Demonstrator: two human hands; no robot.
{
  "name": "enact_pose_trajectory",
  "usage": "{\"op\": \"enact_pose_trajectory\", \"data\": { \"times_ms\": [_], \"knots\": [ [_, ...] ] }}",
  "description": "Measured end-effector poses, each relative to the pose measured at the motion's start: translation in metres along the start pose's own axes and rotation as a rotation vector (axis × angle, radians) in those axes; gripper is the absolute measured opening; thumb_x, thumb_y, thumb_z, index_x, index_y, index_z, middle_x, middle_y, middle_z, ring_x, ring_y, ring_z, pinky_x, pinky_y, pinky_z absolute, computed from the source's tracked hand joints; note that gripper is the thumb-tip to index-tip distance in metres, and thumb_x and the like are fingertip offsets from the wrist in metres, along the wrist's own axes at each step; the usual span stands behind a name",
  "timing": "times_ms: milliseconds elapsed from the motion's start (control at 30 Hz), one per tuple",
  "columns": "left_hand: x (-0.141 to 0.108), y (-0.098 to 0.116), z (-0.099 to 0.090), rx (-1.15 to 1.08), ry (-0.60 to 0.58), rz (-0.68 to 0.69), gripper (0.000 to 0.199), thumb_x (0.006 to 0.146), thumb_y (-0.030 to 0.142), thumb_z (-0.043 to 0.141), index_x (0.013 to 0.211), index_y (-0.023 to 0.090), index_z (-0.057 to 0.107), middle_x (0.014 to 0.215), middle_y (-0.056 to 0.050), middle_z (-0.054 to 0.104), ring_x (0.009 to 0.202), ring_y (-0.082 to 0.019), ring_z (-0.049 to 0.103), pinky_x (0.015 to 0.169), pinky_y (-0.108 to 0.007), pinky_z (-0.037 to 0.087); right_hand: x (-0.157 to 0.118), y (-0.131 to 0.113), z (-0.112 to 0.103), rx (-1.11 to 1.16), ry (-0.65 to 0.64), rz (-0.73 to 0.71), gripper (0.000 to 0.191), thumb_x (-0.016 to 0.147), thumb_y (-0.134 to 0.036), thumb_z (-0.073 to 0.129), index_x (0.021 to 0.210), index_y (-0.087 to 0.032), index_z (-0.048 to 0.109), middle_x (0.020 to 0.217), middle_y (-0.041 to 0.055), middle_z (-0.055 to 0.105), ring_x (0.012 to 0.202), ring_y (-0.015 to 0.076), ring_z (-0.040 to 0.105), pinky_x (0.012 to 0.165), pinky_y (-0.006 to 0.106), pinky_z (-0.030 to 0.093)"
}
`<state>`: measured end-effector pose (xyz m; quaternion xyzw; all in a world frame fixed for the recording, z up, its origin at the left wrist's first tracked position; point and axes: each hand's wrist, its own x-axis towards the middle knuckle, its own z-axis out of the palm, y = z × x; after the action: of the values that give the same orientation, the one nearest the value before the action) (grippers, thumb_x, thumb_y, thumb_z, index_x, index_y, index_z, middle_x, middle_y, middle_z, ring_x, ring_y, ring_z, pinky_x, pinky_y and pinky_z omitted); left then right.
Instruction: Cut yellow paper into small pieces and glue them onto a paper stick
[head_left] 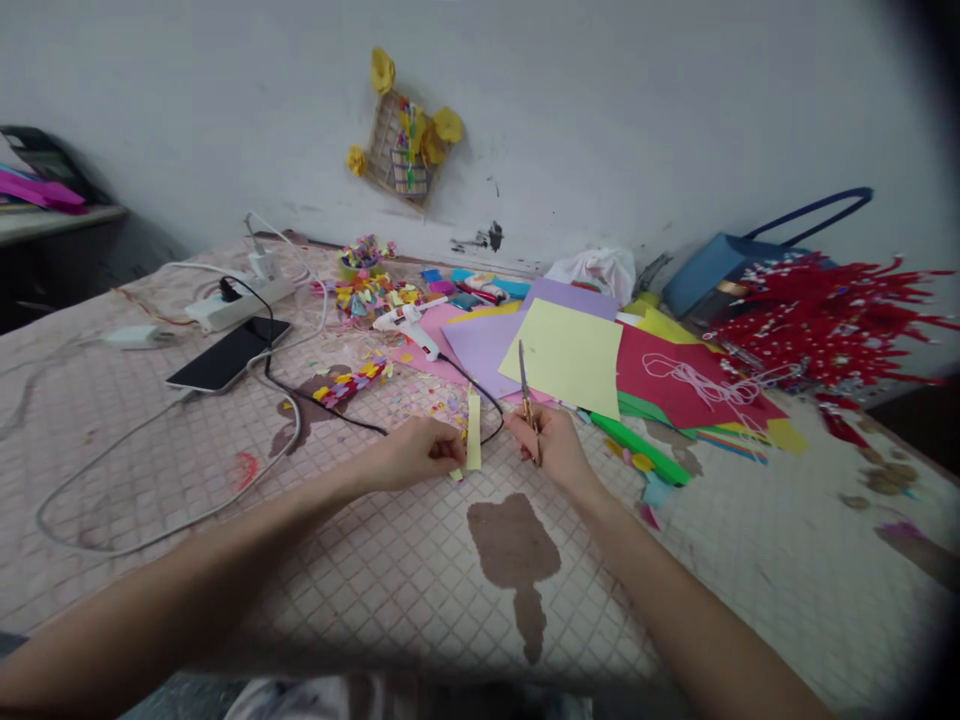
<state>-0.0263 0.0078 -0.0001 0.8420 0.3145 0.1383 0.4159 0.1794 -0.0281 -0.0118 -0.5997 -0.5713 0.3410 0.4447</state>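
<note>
Scissors [526,408] with gold-coloured handles are gripped in my right hand [556,450], blades pointing up and away from me. My left hand [424,450] is closed, thumb and fingertips pinched together. Right beside those fingertips is a narrow pale yellow paper strip [474,432]; whether they grip it I cannot tell. A small pale yellow paper bit [456,476] shows just under the fingers. Beyond my hands lie a pale yellow sheet [566,350] on top of lilac paper [480,350] and a white glue gun [411,325] with a black cord.
To the left are a black phone [229,355], a white power strip [238,304] and looping cables. Small paper flowers [375,298] are heaped at the back. On the right are red paper [660,375], white string [694,378], a green roll [637,447] and red fuzzy stems [825,315].
</note>
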Motion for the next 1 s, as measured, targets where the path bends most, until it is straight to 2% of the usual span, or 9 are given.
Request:
{"op": "enact_pose_trajectory", "data": {
  "times_ms": [133, 300, 433, 567, 700, 867, 1000],
  "knots": [
    [-0.002, 0.001, 0.0, 0.115, -0.006, 0.05, 0.014, 0.072, 0.018, 0.052, 0.074, 0.015, 0.065, 0.067, 0.001, 0.063, 0.059, -0.009, 0.053, 0.054, -0.018, 0.037, 0.004, 0.005, -0.002, -0.004, 0.016, -0.019, 0.029, 0.073, -0.04, 0.055, 0.057, -0.018, 0.045, 0.042, -0.0057, 0.042, 0.035, 0.0077, 0.039, 0.034, 0.018, 0.028],
    [0.0, 0.005, 0.006, 0.216, 0.167, 0.103, 0.009, 0.073, 0.016, 0.051, 0.076, 0.015, 0.06, 0.072, -0.001, 0.058, 0.061, -0.01, 0.051, 0.055, -0.019, 0.038, 0.008, 0.01, -0.009, -0.024, 0.051, -0.023, 0.029, 0.075, -0.04, 0.052, 0.058, -0.019, 0.043, 0.041, -0.0062, 0.04, 0.033, 0.0069, 0.035, 0.033, 0.018, 0.025],
    [0.001, 0.006, 0.01, 0.301, 0.229, 0.188, 0.007, 0.071, 0.011, 0.053, 0.076, 0.015, 0.056, 0.077, -0.002, 0.056, 0.069, -0.012, 0.051, 0.063, -0.022, 0.04, 0.005, 0.008, -0.007, -0.045, 0.0, -0.018, 0.028, 0.075, -0.04, 0.053, 0.058, -0.018, 0.047, 0.039, -0.006, 0.041, 0.033, 0.0075, 0.036, 0.034, 0.019, 0.026],
    [0.003, 0.001, 0.013, 0.338, 0.228, 0.215, 0.009, 0.07, 0.009, 0.052, 0.076, 0.015, 0.055, 0.078, -0.003, 0.055, 0.071, -0.013, 0.051, 0.065, -0.023, 0.04, -0.005, 0.003, 0.004, -0.234, -0.113, -0.076, 0.031, 0.073, -0.039, 0.055, 0.052, -0.017, 0.05, 0.04, -0.0042, 0.042, 0.038, 0.0084, 0.038, 0.038, 0.019, 0.024],
    [0.005, -0.004, 0.017, 0.333, 0.234, 0.243, 0.01, 0.07, 0.007, 0.051, 0.075, 0.015, 0.053, 0.078, -0.003, 0.054, 0.075, -0.014, 0.05, 0.067, -0.024, 0.04, -0.011, 0.0, 0.015, -0.412, -0.119, -0.14, 0.026, 0.069, -0.034, 0.059, 0.05, -0.017, 0.053, 0.046, -0.0024, 0.046, 0.044, 0.0096, 0.039, 0.042, 0.021, 0.022],
    [0.006, -0.005, 0.016, 0.319, 0.241, 0.222, 0.013, 0.07, 0.006, 0.052, 0.079, 0.015, 0.053, 0.079, -0.003, 0.055, 0.074, -0.014, 0.05, 0.066, -0.024, 0.04, -0.011, 0.002, 0.023, -0.323, -0.096, -0.142, 0.018, 0.067, -0.03, 0.059, 0.056, -0.016, 0.057, 0.049, -0.0023, 0.049, 0.046, 0.0098, 0.041, 0.043, 0.02, 0.026],
    [0.006, -0.004, 0.007, 0.305, 0.277, 0.188, 0.012, 0.074, 0.009, 0.049, 0.082, 0.015, 0.055, 0.08, -0.004, 0.057, 0.072, -0.013, 0.052, 0.065, -0.023, 0.041, -0.006, -0.002, 0.013, -0.229, -0.013, -0.149, 0.021, 0.075, -0.033, 0.051, 0.063, -0.016, 0.054, 0.051, -0.0033, 0.046, 0.045, 0.0087, 0.04, 0.043, 0.019, 0.03]
  ]
}}
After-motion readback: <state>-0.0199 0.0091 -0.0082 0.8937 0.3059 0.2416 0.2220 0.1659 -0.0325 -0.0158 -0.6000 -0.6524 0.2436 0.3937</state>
